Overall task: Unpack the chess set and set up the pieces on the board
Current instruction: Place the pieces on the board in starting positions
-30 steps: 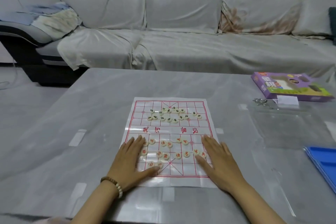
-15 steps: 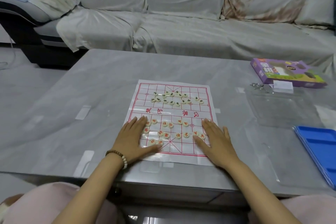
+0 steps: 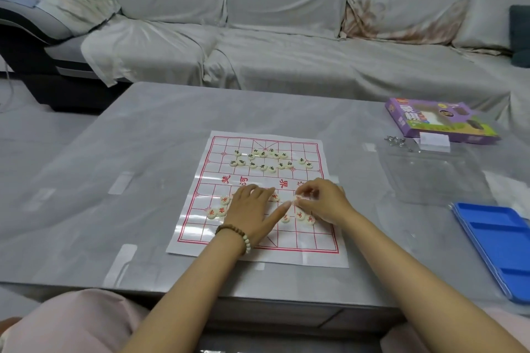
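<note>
A white paper board (image 3: 258,246) with a red grid lies in the middle of the grey table. Several cream discs with dark characters (image 3: 266,160) sit bunched on its far half. Cream discs with red characters (image 3: 218,209) are scattered on the near half. My left hand (image 3: 252,209) rests flat over some red discs, thumb stretched to the right. My right hand (image 3: 321,200) has curled fingers and pinches a red disc (image 3: 298,198) near the board's middle. More red discs (image 3: 304,218) lie under that hand.
The purple chess box (image 3: 438,120) sits at the table's far right, with a clear plastic lid (image 3: 430,172) in front of it. A blue tray (image 3: 499,246) lies at the right edge. A covered sofa (image 3: 286,37) stands behind the table.
Both hands moved inward from the board's side edges onto the red discs. The right hand's fingers curled and pinched one disc. The red discs are more spread out.
</note>
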